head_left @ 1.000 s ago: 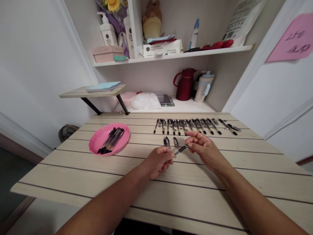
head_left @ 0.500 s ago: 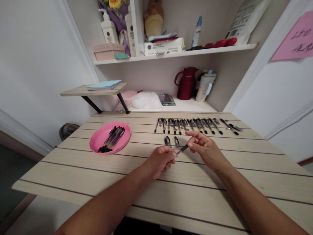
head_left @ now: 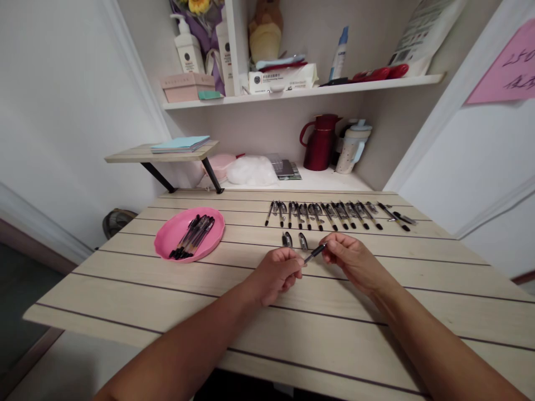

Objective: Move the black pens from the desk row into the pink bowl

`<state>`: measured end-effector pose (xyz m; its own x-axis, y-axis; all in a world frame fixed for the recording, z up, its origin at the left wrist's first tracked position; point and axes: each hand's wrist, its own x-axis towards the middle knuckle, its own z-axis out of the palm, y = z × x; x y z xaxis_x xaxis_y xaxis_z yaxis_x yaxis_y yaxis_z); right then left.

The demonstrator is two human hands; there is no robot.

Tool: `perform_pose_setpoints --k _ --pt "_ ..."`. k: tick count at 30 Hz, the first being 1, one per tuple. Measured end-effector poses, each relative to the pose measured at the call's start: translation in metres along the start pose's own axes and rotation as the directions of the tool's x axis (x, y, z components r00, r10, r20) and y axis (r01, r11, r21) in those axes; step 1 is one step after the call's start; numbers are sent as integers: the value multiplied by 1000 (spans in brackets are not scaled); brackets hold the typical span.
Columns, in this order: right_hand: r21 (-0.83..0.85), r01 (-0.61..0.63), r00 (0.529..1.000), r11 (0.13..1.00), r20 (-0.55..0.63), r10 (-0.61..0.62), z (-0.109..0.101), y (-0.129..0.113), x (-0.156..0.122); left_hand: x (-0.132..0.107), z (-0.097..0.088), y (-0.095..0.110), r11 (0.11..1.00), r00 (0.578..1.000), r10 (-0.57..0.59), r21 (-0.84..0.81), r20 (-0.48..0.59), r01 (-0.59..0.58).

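A slim black pen (head_left: 315,253) slants between my two hands above the table. My left hand (head_left: 281,270) pinches its lower left end, which the fingers cover. At the upper right end, the fingertips of my right hand (head_left: 346,256) are closed on the dark grip part. Just behind the hands, separate black pen caps (head_left: 303,241) lie on the table. Farther back is a long row of uncapped pens (head_left: 328,215), with caps lying among them. A pink scalloped dish (head_left: 163,239) to the left holds several more pens (head_left: 194,236).
The slatted wooden table (head_left: 146,303) reaches to a white shelf unit (head_left: 276,97). On its lower ledge stand a red jug (head_left: 321,143) and a pale tumbler (head_left: 352,149). A small raised stand (head_left: 137,155) with blue paper (head_left: 184,143) is at the back left.
The fingers of my right hand have drawn in closer around the pen's end. A bit more of the pen shows between the hands. The left hand has hardly moved.
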<state>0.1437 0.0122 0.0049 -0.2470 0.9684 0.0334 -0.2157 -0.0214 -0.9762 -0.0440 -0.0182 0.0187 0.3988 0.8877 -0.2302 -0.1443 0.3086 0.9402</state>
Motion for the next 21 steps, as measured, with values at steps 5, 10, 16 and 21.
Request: perform_pose_setpoints --k 5,10,16,21 --pt "31 4 1000 1000 -9 -3 3 -1 -1 0 0 -1 1000 1000 11 7 7 -11" --pt "-7 28 1000 1000 8 -28 3 0 -1 1 0 -3 1000 1000 18 12 3 -18" --pt "5 20 999 1000 -29 -20 2 2 1 2 -1 -3 1000 1000 23 2 1 -23" --pt "4 9 1000 1000 -3 -9 3 1 0 2 -1 -3 1000 1000 23 13 -12 -22"
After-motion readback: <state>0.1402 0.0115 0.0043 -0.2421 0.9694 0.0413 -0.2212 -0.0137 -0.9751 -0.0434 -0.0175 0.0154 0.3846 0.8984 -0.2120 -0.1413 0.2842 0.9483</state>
